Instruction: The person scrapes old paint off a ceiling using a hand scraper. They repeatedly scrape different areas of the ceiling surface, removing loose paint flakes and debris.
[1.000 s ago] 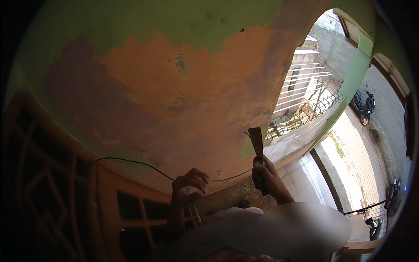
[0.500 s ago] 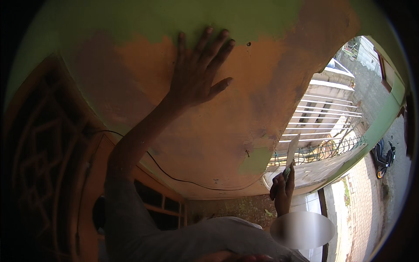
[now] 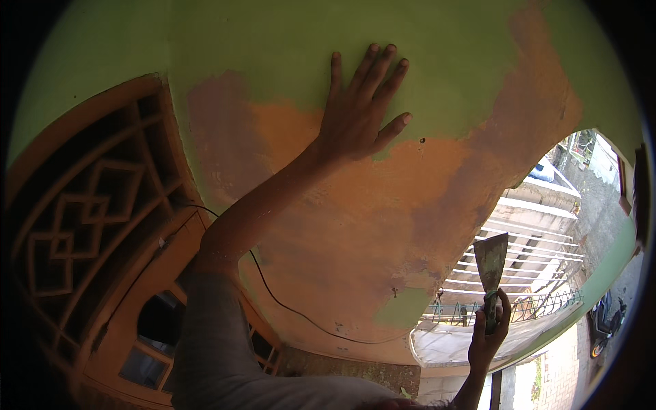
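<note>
My left hand [image 3: 357, 117] lies flat against the wall [image 3: 342, 225], fingers spread. Its fingertips rest on green paint, just above a large orange and brownish patch where the green is gone. A paint scraper [image 3: 490, 263] stands upright in my right hand [image 3: 486, 336], at the lower right. Its wide, stained blade points up, off the wall and in front of the bright opening. My fingers wrap round its handle and partly hide it.
A dark cable [image 3: 280, 299] hangs along the wall's lower left. An orange wooden door frame [image 3: 89, 362] with a lattice panel [image 3: 85, 212] stands at left. White bars [image 3: 526, 239] and wire mesh [image 3: 533, 301] cross the opening at right; a motorbike [image 3: 605, 324] is outside.
The view has shifted, so the wall appears farther right and lower. My left hand now touches higher green paint. My right hand has turned the scraper, showing its blade's broad face.
</note>
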